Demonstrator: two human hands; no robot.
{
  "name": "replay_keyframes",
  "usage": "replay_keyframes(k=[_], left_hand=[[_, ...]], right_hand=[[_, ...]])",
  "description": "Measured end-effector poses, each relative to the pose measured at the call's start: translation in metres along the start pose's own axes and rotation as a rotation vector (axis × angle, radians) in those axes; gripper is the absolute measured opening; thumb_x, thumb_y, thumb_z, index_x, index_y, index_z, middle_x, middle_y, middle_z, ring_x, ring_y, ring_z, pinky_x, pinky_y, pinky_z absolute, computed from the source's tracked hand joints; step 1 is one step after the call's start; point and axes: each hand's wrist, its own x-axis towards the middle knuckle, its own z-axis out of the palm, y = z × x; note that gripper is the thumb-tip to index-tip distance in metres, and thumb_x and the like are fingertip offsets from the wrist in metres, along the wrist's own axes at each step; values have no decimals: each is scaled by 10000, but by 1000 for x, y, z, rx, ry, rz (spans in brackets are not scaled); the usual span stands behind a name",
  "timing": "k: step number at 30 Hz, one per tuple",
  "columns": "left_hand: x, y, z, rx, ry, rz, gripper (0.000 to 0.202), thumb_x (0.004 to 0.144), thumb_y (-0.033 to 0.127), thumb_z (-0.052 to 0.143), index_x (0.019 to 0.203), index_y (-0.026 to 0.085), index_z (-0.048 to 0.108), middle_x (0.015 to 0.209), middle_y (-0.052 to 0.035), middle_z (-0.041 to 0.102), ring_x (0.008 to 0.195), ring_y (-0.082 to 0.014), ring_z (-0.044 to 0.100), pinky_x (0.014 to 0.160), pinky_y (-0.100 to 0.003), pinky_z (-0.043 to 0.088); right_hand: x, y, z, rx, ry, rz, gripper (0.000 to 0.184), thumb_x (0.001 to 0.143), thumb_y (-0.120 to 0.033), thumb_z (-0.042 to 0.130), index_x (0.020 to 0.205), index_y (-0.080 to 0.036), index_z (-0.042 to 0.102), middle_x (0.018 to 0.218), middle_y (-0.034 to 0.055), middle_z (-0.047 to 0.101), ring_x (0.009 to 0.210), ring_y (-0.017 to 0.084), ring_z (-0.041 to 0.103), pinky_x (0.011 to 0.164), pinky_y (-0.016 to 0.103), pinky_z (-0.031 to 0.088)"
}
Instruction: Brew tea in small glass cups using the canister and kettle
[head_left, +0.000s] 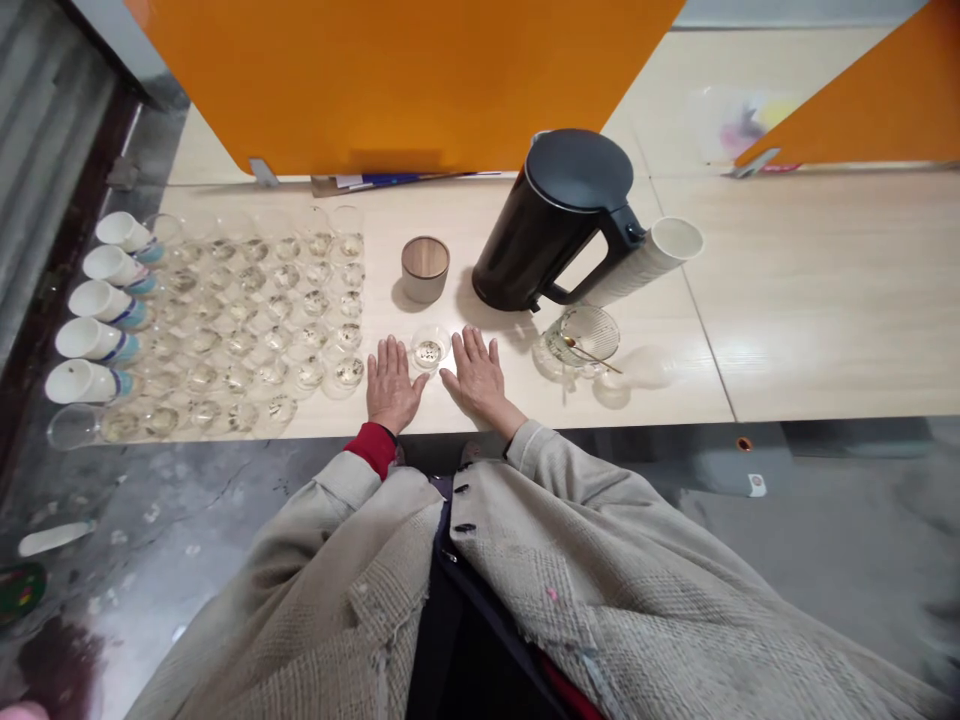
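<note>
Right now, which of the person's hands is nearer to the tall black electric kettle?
Right. The right hand lies palm down on the person's side of the kettle. The left hand lies palm down farther away, left of the small transparent round cup.

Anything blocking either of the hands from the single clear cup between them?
Nothing visible. The left hand and right hand lie flat on either side of the clear cup. The round container stands behind the cup and the black kettle behind and to the right, both outside those gaps.
</note>
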Motion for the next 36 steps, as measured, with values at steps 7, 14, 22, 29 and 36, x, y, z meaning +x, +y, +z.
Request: replay_keyframes(k=[7, 14, 22, 29, 36], left_hand=[[-1, -1, 3, -10, 8, 3, 816, 1087, 547, 358, 1704, 26, 237, 1801, -210, 166, 1701, -326, 117, 1381, -539, 96], [0, -2, 5, -21, -5, -1, 823, 1078, 544, 378, 1703, 26, 241, 1805, -206, 150, 1702, -326, 112, 1381, -539, 95], [1, -1, 5, -30, 5, -7, 815, 1080, 539, 369, 1698, 20, 254, 1803, -205, 158, 1700, -323, 124, 1381, -534, 89], [1, 0, -1, -25, -16, -16, 818, 1078, 534, 379, 1700, 20, 246, 1803, -203, 163, 1700, -321, 123, 1382, -530, 95], [1, 0, -2, -32, 7, -15, 807, 1076, 533, 382, 1701, 37, 260, 1797, -202, 182, 1698, -322, 139, 1379, -538, 103]], right_hand=[[1, -7, -3, -11, 2, -66, 687, 1075, -369, 379, 1690, -69, 315, 1793, 179, 255, 1698, 316, 159, 1365, 593, 27], [0, -6, 0, 3, 14, -67, 696, 1079, -404, 356, 1691, -77, 313, 1794, 183, 250, 1693, 330, 173, 1355, 620, 33], [0, -6, -1, -5, 17, -80, 698, 1078, -405, 359, 1688, -68, 314, 1791, 192, 254, 1693, 330, 169, 1355, 617, 36], [-1, -5, 1, -12, 48, -96, 685, 1081, -398, 374, 1685, -80, 322, 1788, 183, 271, 1695, 317, 166, 1360, 600, 28], [1, -6, -1, -19, 23, -83, 709, 1074, -407, 390, 1694, -75, 299, 1795, 183, 244, 1700, 312, 151, 1363, 596, 20]])
